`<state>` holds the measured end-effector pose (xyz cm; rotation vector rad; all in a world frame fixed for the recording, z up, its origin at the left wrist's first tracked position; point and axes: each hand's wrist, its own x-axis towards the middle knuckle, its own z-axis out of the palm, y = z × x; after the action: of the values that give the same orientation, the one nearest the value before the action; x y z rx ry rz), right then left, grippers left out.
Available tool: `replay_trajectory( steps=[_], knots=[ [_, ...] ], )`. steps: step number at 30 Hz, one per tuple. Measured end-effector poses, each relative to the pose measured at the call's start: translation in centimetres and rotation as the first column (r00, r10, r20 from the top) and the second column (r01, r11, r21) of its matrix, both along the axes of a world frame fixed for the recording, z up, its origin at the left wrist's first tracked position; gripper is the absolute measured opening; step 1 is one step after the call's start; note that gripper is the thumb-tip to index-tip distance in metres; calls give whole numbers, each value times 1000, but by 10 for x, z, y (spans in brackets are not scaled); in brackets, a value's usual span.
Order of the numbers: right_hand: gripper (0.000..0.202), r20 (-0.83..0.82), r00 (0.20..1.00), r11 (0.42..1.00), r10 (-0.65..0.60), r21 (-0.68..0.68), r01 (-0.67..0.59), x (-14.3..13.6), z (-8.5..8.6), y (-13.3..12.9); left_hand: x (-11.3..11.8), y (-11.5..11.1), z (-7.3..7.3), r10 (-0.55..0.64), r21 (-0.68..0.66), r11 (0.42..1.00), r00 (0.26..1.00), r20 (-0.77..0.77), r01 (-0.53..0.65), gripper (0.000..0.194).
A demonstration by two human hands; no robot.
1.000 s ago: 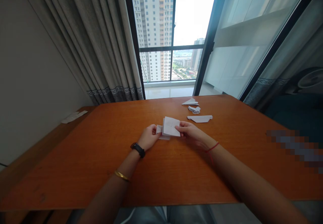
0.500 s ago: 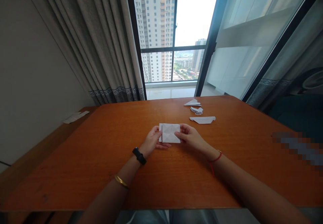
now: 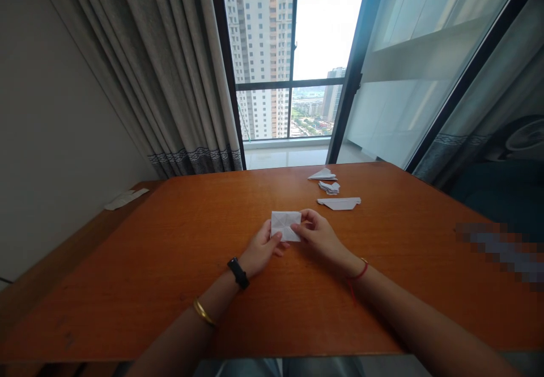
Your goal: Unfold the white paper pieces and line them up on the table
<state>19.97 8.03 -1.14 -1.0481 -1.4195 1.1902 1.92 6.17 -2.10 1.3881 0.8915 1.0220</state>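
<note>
A small folded white paper (image 3: 284, 221) with crossing crease lines is held up just above the wooden table. My left hand (image 3: 260, 249) grips its lower left corner, thumb on the front face and fingers behind and below. On the right edge, my right hand (image 3: 322, 234) pinches the same paper, with the thumb pressed on its front. The fingers behind the sheet are partly hidden. A black band is on my left wrist, and a red string on my right.
Beyond my hands on the wooden table (image 3: 170, 263) lie a long folded paper piece (image 3: 340, 203), a small crumpled-looking folded paper (image 3: 329, 187) and a pointed folded paper (image 3: 323, 174). At the far left is a flat pale sheet (image 3: 126, 198). A window stands behind the table.
The flap that stuck out on the paper's left side no longer shows, so the paper looks narrower. My left thumb has shifted from the left edge onto the lower front face.
</note>
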Motion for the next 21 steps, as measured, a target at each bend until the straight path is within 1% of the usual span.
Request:
replay_trajectory(
  steps=[2,3,4,5,6,8,10,11,12,13,15,17,19,21],
  knots=[
    [46,2,996,996,-85,8,85,0,0,-1,1,1,-1,30,147,989,999,-14,-27,36],
    [49,-10,995,995,-103,5,103,-1,0,-1,1,1,-1,39,197,980,999,-19,-35,34],
    [50,-19,996,996,-90,-1,90,-1,1,-1,0,1,-1,49,225,974,998,-34,-40,33],
    [48,-20,999,999,-49,-6,49,-1,1,-1,-1,2,0,67,240,970,996,-65,-50,32],
    [43,-12,1000,1000,-2,-5,2,-1,1,-1,-2,3,0,104,256,964,988,-116,-71,32],
    [33,39,998,998,57,15,-57,-1,1,-1,-6,5,1,225,323,936,946,-235,-143,29],
    [24,123,991,998,45,45,-51,-1,-1,-1,-10,8,2,356,402,888,888,-290,-225,25],
    [20,170,985,997,33,59,-43,-1,-2,-1,-12,9,2,392,417,873,873,-290,-254,24],
    [17,216,976,997,26,68,-42,0,-4,-1,-14,11,3,399,404,874,874,-278,-270,22],
    [14,256,966,996,23,78,-44,0,-5,-1,-16,12,4,376,365,891,890,-259,-270,21],
    [10,320,947,994,22,98,-56,1,-8,0,-17,14,4,283,249,942,933,-221,-227,17],
    [7,366,930,992,30,104,-73,1,-11,1,-16,14,3,198,143,975,959,-203,-171,15],
    [7,385,922,993,48,85,-87,1,-13,2,-15,14,0,168,78,985,964,-208,-155,16],
    [11,382,922,994,71,49,-97,1,-15,2,-14,13,-3,166,42,986,963,-214,-161,17]
  ],
)
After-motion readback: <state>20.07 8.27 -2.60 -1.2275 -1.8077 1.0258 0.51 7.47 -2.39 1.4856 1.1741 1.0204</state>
